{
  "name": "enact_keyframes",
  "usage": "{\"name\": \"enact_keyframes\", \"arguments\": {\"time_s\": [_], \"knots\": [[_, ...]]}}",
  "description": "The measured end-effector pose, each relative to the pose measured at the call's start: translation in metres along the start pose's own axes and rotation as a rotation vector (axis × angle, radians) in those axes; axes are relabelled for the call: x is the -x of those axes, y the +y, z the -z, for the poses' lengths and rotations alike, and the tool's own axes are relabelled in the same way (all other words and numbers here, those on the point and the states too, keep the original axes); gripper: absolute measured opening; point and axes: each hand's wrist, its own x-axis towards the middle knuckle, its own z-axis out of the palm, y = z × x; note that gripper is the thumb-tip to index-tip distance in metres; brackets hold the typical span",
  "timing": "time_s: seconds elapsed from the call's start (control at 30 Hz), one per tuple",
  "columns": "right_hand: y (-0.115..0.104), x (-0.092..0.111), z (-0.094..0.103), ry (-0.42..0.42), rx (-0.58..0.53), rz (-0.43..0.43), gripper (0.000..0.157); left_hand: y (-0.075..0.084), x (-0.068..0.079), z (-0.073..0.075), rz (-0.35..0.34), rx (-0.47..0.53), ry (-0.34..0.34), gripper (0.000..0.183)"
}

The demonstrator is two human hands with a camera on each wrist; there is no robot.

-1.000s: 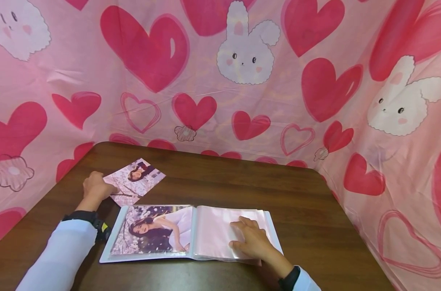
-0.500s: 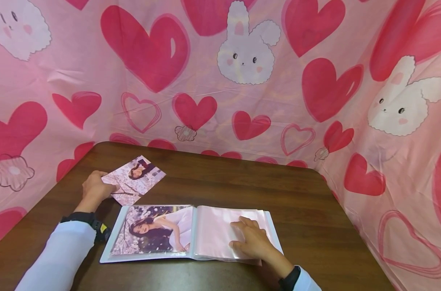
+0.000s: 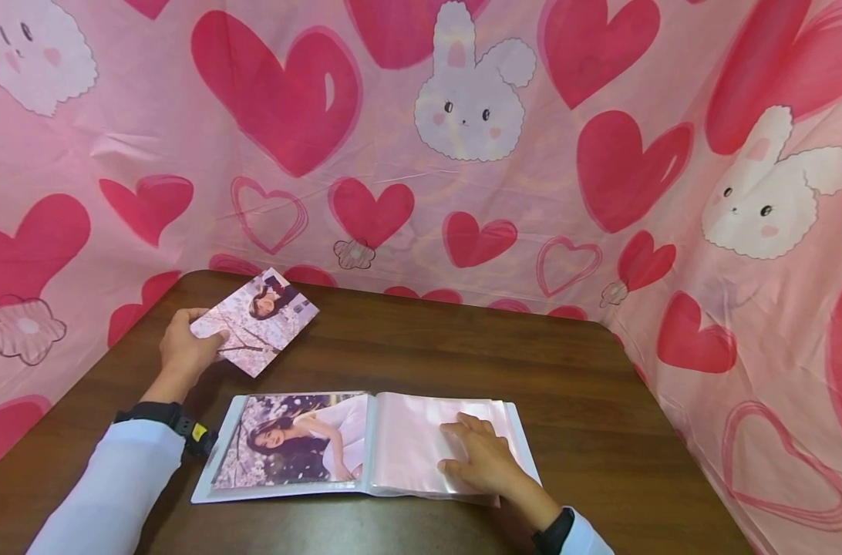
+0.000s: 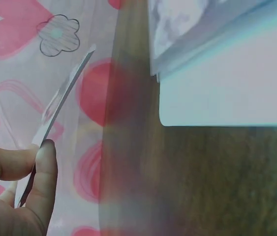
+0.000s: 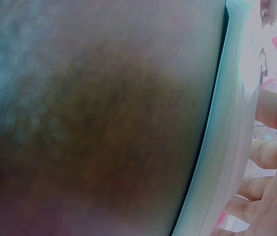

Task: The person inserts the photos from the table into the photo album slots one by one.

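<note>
My left hand (image 3: pixel 188 347) pinches a photo print (image 3: pixel 257 322) by its left corner, between thumb and fingers. Cherry blossoms and a dark-haired person are printed on it. In the left wrist view the photo (image 4: pixel 62 105) appears edge-on, raised off the table. A pale blue photo album (image 3: pixel 371 455) lies spread in front of me. Its left page has a photo (image 3: pixel 296 443) of a person in a white dress; the right page is a clear pink-tinted sleeve (image 3: pixel 407 439). On that sleeve rests my right hand (image 3: pixel 483 459), fingers spread, holding the page down.
The dark brown wooden table (image 3: pixel 421 347) extends behind and to the right of the album. A pink cloth (image 3: pixel 393 139) with hearts and rabbits hangs round its back and sides.
My left hand has lifted the photo up off the table, tilting it toward me. My right hand has stayed in place on the album page.
</note>
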Motion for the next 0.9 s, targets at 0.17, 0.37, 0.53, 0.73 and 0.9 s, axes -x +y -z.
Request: {"name": "enact_keyframes", "arguments": {"time_s": [0.17, 0.37, 0.53, 0.73, 0.9], "knots": [[0.000, 0.000, 0.000, 0.000, 0.001, 0.005, 0.049, -0.021, -0.019, -0.007, -0.033, 0.015, 0.018, 0.068], [0.000, 0.000, 0.001, -0.004, -0.003, 0.004, 0.049, 0.021, 0.016, 0.000, 0.005, 0.021, -0.035, 0.061], [0.001, 0.000, 0.001, -0.004, -0.003, -0.001, 0.049, 0.027, 0.025, 0.000, -0.058, 0.013, -0.137, 0.059], [0.000, 0.001, 0.001, -0.012, -0.007, 0.005, 0.050, 0.027, 0.028, -0.003, -0.123, 0.004, -0.255, 0.060], [0.001, 0.001, 0.002, -0.011, -0.007, 0.011, 0.050, 0.029, 0.030, -0.005, -0.167, -0.017, -0.316, 0.058]]}}
